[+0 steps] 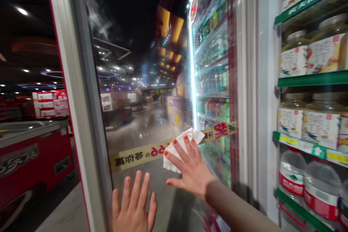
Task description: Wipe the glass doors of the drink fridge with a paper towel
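My right hand point(189, 166) reaches in from the lower right, fingers spread, and holds a white tissue point(198, 136) pressed flat against the glass door point(136, 127). The tissue covers part of a yellowish printed strip point(127, 157) that runs across the glass, its red and dark characters seen reversed. Orange-painted nails show on this hand. Lower and to the left, my left hand point(133, 206) is open with its fingers stretched upward, close to the door's left frame point(78, 116). Nothing is in it, and whether its palm touches the glass I cannot tell.
Shelves point(312, 79) at the right hold jars with white labels and, lower down, large clear bottles point(320, 188). A red chest freezer point(35, 166) stands beyond the door at left. Lit drink shelves point(210, 65) appear in the glass. Stacked boxes point(50, 104) stand farther back.
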Available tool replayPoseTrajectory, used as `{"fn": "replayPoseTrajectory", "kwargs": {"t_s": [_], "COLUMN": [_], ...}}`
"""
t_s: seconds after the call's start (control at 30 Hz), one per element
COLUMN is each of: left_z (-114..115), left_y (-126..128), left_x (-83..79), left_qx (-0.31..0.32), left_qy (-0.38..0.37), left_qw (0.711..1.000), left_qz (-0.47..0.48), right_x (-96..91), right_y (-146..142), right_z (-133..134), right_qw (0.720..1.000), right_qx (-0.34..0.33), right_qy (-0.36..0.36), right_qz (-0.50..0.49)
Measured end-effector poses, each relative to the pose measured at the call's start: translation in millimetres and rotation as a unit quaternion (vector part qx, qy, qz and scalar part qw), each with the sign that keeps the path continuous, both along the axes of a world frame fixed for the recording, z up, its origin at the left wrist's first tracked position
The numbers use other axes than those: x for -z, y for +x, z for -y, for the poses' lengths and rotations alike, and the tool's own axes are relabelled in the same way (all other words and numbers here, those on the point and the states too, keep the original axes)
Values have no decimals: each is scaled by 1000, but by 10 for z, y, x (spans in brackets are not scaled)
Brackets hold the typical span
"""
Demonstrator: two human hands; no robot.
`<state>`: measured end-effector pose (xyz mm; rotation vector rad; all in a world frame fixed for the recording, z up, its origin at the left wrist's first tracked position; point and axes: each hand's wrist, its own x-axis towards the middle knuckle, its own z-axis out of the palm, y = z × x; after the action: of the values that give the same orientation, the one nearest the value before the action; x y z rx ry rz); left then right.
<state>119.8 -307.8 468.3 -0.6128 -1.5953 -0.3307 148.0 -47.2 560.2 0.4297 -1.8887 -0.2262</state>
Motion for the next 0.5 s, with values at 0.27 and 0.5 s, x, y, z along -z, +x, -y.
{"fn": "replayPoseTrajectory", "kwargs": {"t_s": [0.27,0.5], "left_z": [21,57], "left_y": [-8,22], "left_x": [124,6], "left_qx": [-15,-14], "left_qy": [8,-20], "left_qw": [1000,1000], "left_qz": [25,2], "right_x": [53,1568], "right_y": [40,201], "right_z": [-346,-476], "right_qw": [948,975], "right_qx": [108,83], "right_qy": [-297,-196], "right_qz": [-47,-57]}}
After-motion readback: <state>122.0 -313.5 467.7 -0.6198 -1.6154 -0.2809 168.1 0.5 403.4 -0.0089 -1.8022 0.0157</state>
